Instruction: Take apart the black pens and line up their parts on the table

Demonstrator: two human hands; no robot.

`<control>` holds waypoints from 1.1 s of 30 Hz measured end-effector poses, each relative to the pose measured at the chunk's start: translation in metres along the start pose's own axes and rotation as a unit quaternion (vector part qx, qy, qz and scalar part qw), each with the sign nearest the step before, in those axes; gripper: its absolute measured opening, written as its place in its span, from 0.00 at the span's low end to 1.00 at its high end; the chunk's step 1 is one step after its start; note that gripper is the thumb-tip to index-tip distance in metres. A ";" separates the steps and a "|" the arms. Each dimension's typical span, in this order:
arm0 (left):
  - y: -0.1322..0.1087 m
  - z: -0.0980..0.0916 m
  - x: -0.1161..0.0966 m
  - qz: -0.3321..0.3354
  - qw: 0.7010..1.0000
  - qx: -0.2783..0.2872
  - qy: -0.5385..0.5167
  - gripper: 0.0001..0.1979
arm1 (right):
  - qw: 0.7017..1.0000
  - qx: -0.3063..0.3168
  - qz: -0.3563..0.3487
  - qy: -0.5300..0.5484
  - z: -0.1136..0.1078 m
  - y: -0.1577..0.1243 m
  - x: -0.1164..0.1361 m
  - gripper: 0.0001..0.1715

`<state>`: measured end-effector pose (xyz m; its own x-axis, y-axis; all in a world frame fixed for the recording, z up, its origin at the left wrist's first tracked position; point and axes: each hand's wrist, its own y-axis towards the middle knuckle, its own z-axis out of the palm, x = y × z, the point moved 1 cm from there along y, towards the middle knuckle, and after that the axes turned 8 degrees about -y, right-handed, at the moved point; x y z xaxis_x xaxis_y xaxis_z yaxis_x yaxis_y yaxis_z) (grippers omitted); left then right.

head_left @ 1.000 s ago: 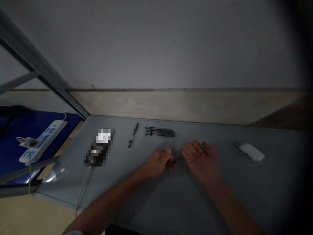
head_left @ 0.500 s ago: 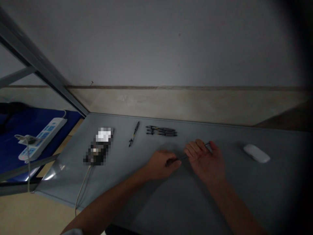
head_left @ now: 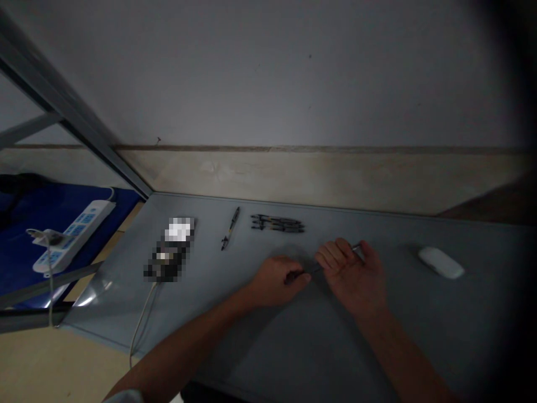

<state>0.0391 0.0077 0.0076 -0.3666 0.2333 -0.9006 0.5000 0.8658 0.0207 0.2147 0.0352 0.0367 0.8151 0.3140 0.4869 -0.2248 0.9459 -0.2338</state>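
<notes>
A dark pen (head_left: 318, 270) spans the gap between my two hands above the grey table (head_left: 201, 313). Its dark end is pinched between the thumb and fingers of my left hand (head_left: 277, 281). My right hand (head_left: 354, 274), palm turned up, has its fingers curled over the other end, whose tip shows beside the thumb. Parts of the pen are hidden by the fingers. Beyond my hands, several dark pens (head_left: 277, 224) lie side by side in a row. One more pen (head_left: 230, 228) rests at a slant to their left, apart from them.
A white computer mouse (head_left: 440, 262) sits on the right. To the left lies a pixelated dark device (head_left: 170, 257) with a pale cable (head_left: 141, 319). A white power strip (head_left: 75, 238) rests on a blue surface (head_left: 25, 212) beyond the metal frame (head_left: 96, 129). A wall (head_left: 293, 173) borders the table's back.
</notes>
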 end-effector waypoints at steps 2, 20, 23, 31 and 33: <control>0.000 0.000 0.000 -0.001 1.000 0.002 0.004 0.20 | 1.000 -0.001 0.001 -0.003 0.000 0.000 0.000 0.26; 0.000 0.001 0.003 0.004 1.000 0.003 0.014 0.20 | 1.000 0.002 0.008 0.001 0.002 0.000 0.001 0.27; 0.000 0.001 0.003 0.001 1.000 0.002 0.014 0.20 | 1.000 0.000 0.008 -0.001 0.002 0.000 0.002 0.26; 0.000 0.002 0.004 0.009 1.000 0.000 0.017 0.20 | 1.000 0.003 0.007 -0.001 0.002 0.001 0.001 0.25; 0.000 0.002 0.004 0.009 1.000 0.002 0.016 0.20 | 1.000 0.003 0.004 0.006 0.001 0.001 0.001 0.24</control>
<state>0.0388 0.0077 0.0034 -0.3831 0.2626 -0.8856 0.5101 0.8595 0.0342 0.2145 0.0363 0.0376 0.8201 0.3203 0.4743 -0.2341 0.9440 -0.2326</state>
